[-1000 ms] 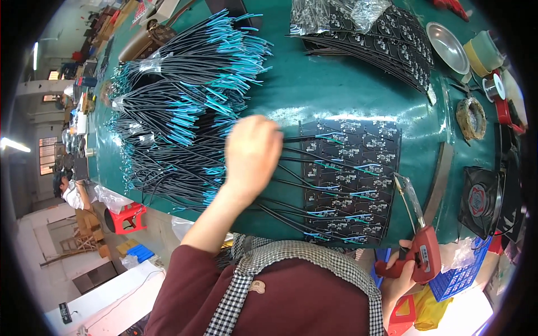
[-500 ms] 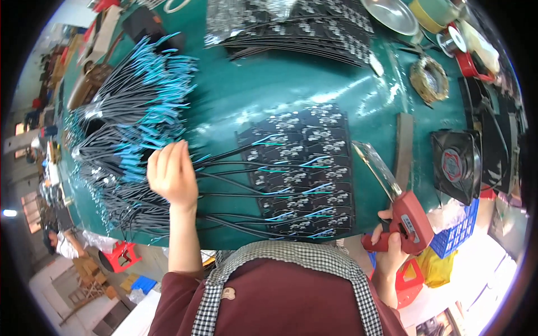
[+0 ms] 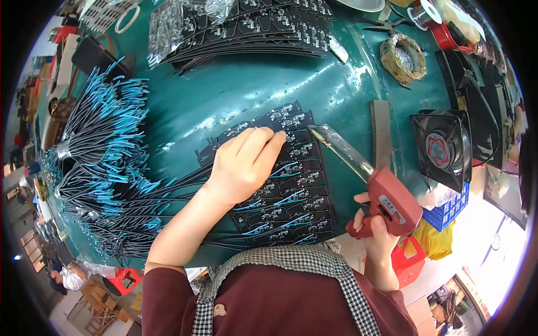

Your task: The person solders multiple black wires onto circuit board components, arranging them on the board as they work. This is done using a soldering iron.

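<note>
My right hand (image 3: 381, 235) is wrapped around the grip of a red soldering gun (image 3: 395, 203), whose long metal tip (image 3: 339, 147) reaches to the right edge of the circuit boards. Over the upper part of the black circuit board panel (image 3: 305, 193) is my left hand (image 3: 244, 165), fingers pinched together close to the gun's tip. What those fingers hold, if anything, is hidden. Several black cables (image 3: 224, 241) with blue and green wire ends lie across the lower rows of the panel. To the left spread bundles of black cables (image 3: 98, 148) with blue ends.
A stack of black circuit boards (image 3: 252, 36) sits at the back. On the right are a ring-shaped container (image 3: 402, 59), a grey bar (image 3: 381, 134), a black fan (image 3: 443, 148) and a solder wire spool (image 3: 424, 14). Pliers (image 3: 386, 23) lie at the far right.
My left hand has moved right from the cable bundles to above the circuit boards. The soldering gun's tip has come nearer to the panel's upper right. The whole view has shifted somewhat.
</note>
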The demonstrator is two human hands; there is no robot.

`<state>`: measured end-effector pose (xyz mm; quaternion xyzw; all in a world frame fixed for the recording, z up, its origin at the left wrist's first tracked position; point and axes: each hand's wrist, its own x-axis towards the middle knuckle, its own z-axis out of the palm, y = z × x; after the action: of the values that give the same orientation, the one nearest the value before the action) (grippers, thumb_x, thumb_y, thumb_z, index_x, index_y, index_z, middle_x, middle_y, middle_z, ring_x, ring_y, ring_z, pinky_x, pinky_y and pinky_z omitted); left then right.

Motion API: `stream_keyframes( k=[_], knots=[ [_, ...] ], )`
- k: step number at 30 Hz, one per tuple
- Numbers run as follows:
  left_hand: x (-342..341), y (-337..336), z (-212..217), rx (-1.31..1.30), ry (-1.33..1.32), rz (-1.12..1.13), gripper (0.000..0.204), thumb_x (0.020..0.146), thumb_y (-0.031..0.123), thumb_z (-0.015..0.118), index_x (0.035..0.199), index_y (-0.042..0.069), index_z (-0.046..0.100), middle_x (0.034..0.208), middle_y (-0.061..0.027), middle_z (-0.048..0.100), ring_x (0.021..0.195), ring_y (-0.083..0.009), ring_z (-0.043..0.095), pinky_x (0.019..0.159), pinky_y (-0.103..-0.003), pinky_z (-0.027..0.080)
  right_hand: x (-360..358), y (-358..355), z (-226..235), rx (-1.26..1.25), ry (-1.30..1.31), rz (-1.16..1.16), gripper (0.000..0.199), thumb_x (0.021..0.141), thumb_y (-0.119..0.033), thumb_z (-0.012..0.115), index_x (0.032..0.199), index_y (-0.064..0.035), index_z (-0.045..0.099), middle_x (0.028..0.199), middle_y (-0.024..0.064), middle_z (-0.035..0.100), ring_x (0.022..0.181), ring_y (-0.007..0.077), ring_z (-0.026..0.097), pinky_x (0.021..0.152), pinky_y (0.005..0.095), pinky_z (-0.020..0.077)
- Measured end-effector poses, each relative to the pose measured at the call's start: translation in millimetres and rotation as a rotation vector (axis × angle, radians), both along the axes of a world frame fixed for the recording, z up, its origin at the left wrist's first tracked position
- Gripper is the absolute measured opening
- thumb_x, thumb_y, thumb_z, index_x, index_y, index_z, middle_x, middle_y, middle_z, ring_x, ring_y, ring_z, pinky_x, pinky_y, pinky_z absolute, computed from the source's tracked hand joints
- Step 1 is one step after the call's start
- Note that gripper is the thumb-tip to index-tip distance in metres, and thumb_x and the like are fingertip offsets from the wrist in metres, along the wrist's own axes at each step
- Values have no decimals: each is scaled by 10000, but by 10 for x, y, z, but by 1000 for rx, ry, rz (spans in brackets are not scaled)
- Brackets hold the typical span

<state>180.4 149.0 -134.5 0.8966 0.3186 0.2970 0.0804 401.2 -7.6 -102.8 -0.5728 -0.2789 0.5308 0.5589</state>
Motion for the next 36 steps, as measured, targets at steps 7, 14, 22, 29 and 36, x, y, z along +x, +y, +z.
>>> stream_keyframes(
  k=[7, 14, 22, 29, 36],
  knots=[
    [7, -6, 17, -42, 37, -40, 286, 614, -23, 663, 898, -31, 627, 818, -110, 573, 675, -240, 593, 560, -314, 496, -2, 56, 0, -19, 39, 41, 567, 815, -262, 682, 1241, 34, 452, 1085, 212, 593, 603, 159, 563, 515, 234, 444],
    [36, 25, 69, 41, 52, -86, 299, 619, 13, 606, 909, -58, 624, 853, -116, 579, 744, -245, 607, 640, -312, 527, -9, 54, -17, -27, 90, 76, 562, 819, -224, 676, 1258, 33, 438, 1109, 213, 583, 633, 152, 569, 527, 230, 443],
    [32, 3, -7, -4, 113, -83, 327, 618, 12, 605, 936, -63, 609, 899, -129, 564, 788, -252, 592, 671, -326, 523, -40, 74, -23, -30, 75, 99, 443, 831, -158, 641, 1183, 51, 472, 958, 133, 596, 638, 123, 559, 526, 222, 433],
    [7, 45, -31, 44, 119, -123, 298, 625, 28, 604, 909, -62, 600, 909, -116, 561, 803, -227, 594, 634, -286, 540, -21, 47, -4, -93, 38, 129, 408, 826, -151, 647, 1158, 30, 493, 886, 96, 583, 647, 116, 555, 534, 226, 432],
    [39, 15, 10, -28, 116, -100, 318, 622, 7, 605, 930, -70, 603, 900, -130, 559, 800, -258, 589, 685, -335, 520, -17, -21, -33, -119, 4, 149, 416, 821, -86, 648, 1193, 15, 492, 909, 91, 579, 680, 119, 555, 595, 258, 479]
  ],
)
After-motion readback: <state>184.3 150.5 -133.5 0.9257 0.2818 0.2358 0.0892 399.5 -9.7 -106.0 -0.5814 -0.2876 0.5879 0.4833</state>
